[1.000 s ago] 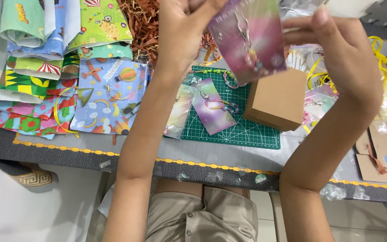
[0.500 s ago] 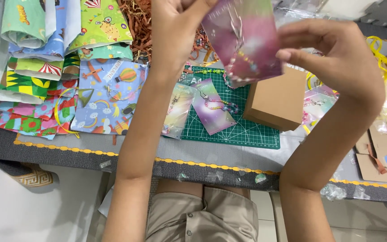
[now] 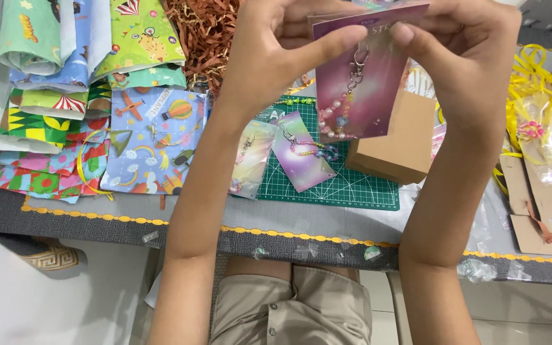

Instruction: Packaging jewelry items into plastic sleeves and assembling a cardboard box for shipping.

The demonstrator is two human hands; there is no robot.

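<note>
A beaded charm card held up for inspection

The purple card (image 3: pixel 368 76) is pinched by the left hand (image 3: pixel 276 57) and right hand (image 3: pixel 467 57) above the green cutting mat (image 3: pixel 346 185), thumbs steadying its clasp, presumably for viewing.

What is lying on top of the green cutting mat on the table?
On the green cutting mat lie a purple card with a beaded charm and one corner of a brown cardboard box. The mat's upper part is covered by the raised hands and the card they hold.
</note>
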